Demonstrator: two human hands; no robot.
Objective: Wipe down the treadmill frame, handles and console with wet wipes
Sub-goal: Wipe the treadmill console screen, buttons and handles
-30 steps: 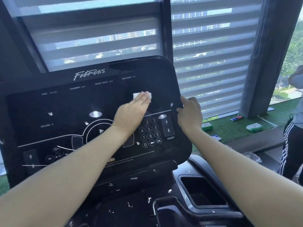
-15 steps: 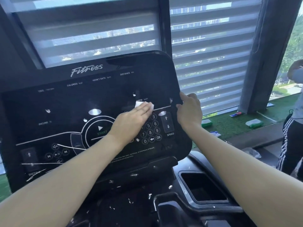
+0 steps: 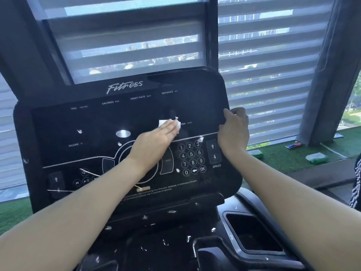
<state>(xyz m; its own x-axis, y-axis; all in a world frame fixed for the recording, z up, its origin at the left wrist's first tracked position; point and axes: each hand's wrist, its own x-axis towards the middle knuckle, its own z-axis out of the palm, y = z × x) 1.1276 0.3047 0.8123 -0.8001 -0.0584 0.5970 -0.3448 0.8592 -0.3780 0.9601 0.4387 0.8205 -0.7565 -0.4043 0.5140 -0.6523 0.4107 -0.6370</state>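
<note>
Two hands on glossy black console (image 3: 93, 133): left hand (image 3: 154, 141) flat, pressing white wipe (image 3: 163, 122); right hand (image 3: 233, 132) gripping edge.

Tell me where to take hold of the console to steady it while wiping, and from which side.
Grip the console at its upper right edge, coming from the right, as the right hand does. That thin rim lets fingers wrap it and leaves the face free for the left hand pressing the wet wipe.

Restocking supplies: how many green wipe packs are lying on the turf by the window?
2: one green pack just right of the right hand, another green pack farther right. More may be hidden behind the console.
</note>
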